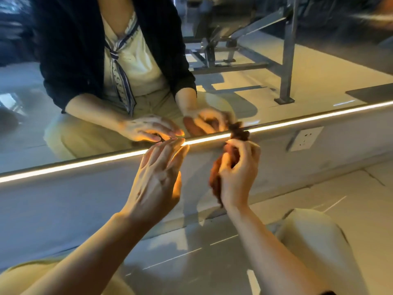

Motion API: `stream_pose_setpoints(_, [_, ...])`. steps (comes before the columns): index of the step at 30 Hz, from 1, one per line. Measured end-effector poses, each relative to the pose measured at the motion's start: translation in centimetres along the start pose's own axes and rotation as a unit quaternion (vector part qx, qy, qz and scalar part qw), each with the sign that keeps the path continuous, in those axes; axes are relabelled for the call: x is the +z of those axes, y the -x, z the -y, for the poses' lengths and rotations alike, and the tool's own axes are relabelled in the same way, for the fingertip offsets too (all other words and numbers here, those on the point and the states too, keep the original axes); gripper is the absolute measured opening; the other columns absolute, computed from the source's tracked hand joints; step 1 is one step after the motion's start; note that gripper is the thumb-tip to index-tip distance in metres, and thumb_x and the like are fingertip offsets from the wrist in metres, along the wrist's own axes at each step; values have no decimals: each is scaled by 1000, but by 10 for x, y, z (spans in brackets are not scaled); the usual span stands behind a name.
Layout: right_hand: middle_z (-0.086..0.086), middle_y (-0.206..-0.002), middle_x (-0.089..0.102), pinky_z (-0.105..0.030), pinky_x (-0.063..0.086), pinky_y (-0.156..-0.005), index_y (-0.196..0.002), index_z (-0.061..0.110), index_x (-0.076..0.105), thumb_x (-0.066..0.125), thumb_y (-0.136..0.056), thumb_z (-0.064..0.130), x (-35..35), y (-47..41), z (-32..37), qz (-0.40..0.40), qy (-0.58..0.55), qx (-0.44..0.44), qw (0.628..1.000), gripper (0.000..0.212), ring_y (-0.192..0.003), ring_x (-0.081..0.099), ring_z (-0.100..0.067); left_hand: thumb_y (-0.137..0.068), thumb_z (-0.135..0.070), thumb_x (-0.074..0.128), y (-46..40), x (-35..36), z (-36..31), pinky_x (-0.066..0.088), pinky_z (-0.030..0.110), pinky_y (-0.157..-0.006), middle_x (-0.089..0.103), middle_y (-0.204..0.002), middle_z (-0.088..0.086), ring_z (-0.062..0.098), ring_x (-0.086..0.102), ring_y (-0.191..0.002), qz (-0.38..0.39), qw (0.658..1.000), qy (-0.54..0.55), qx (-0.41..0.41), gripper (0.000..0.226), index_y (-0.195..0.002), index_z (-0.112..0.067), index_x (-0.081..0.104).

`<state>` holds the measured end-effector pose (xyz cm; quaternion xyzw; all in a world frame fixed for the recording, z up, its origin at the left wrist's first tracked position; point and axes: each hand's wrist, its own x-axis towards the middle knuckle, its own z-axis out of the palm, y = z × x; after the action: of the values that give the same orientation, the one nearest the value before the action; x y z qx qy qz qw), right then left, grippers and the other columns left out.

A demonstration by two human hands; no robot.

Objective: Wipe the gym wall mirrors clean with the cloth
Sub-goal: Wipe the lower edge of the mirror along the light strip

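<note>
Mirror: one wall mirror, its lower edge running on a slant from lower left to upper right; reflection shows the person's torso and two hands.
Light strip: one lit strip along the mirror's bottom edge, glowing warm white.
Cloth: one reddish-brown cloth, bunched up; upper end touches the light strip at the mirror's lower edge, the rest hangs down past the palm.
Right hand: right hand, fingers curled round the cloth, thumb and forefinger pinching it near the top.
Left hand: left hand, fingers straight and spread, holding nothing; fingertips at the light strip, just beside the glass.
Hand spacing: the two hands near each other, not touching.
Wall below mirror: one pale panel under the strip.
Socket: one white wall socket on that panel, to the right of the cloth.
Floor: pale glossy floor; the person's knee in light trousers rests at lower right.
Reflected equipment: one grey metal gym frame seen in the mirror, upper right; detail blurred.
</note>
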<state>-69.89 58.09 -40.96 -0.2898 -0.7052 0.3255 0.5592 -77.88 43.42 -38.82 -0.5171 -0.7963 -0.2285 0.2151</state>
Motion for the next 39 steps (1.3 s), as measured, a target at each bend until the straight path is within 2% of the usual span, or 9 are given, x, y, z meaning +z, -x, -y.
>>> stream_pose_setpoints(3, [5, -110, 49, -6, 42, -90, -100, 7, 67, 64, -83, -15, 3, 33, 20, 116, -6, -22, 993, 29, -100, 52, 9, -70, 9, 77, 10, -14, 7, 39, 46, -110, 56, -136, 21, 36, 50, -128, 8, 1000, -3, -5, 66, -133, 4, 58])
stream_pose_setpoints(8, [1, -113, 45, -34, 49, -88, -108, 3, 62, 61, -82, -18, 9, 6, 36, -17, 50, -37, 998, 34, -103, 51, -16, -66, 4, 81, 24, -37, 22, 41, 42, -106, 58, -134, 19, 35, 53, -122, 3, 999, 3, -47, 75, -137, 3, 53])
stream_pose_setpoints(12, [-4, -106, 44, -50, 51, -82, -95, 9, 65, 65, -74, -12, 31, 35, 73, 208, 102, -150, 961, 30, -93, 54, -26, -65, 1, 82, 30, -52, 34, 49, 43, -98, 62, -129, 18, 36, 60, -114, -6, 997, 6, -71, 77, -137, 1, 54])
stream_pose_setpoints(15, [-5, -116, 49, -42, 52, -90, -102, 11, 66, 67, -72, -10, 34, 61, 87, 273, 63, -159, 947, 37, -102, 57, -26, -64, 4, 81, 33, -57, 37, 51, 45, -95, 64, -125, 18, 38, 63, -110, -19, 996, 23, -83, 73, -133, 1, 58])
stream_pose_setpoints(20, [-17, -117, 49, -17, 36, -88, -95, 4, 61, 62, -75, -18, 51, 37, 102, 30, 54, -62, 996, 30, -107, 55, -32, -71, 2, 79, 51, -65, 41, 52, 44, -91, 61, -129, 19, 37, 61, -108, -23, 993, 19, -111, 73, -138, -1, 52])
stream_pose_setpoints(26, [-10, -117, 49, -32, 45, -77, -90, 11, 63, 61, -73, -4, 76, 102, 114, 255, 63, -158, 952, 23, -94, 56, -30, -69, 3, 74, 72, -79, 60, 47, 42, -96, 58, -129, 13, 33, 56, -113, -15, 989, 42, -144, 77, -141, -6, 49])
stream_pose_setpoints(32, [-21, -114, 54, -18, 32, -80, -99, 2, 63, 53, -77, -11, 69, 70, 112, 24, 69, -61, 996, 27, -105, 56, -40, -77, 7, 71, 82, -89, 65, 41, 46, -107, 47, -146, 18, 38, 48, -129, -17, 981, 32, -193, 80, -149, -2, 39])
stream_pose_setpoints(37, [-15, -116, 53, -20, 30, -76, -97, 5, 67, 57, -75, -15, 75, 96, 101, 255, 122, -152, 947, 31, -103, 54, -33, -76, 10, 70, 87, -85, 65, 42, 49, -104, 47, -146, 17, 39, 48, -127, -4, 981, 18, -193, 75, -145, -2, 45])
stream_pose_setpoints(39, [-12, -116, 54, -17, 32, -81, -97, 6, 67, 58, -76, -13, 70, 95, 101, 239, 102, -142, 955, 30, -106, 54, -31, -76, 11, 69, 91, -83, 65, 44, 51, -103, 47, -146, 18, 38, 47, -128, -3, 981, 17, -194, 72, -143, -1, 47])
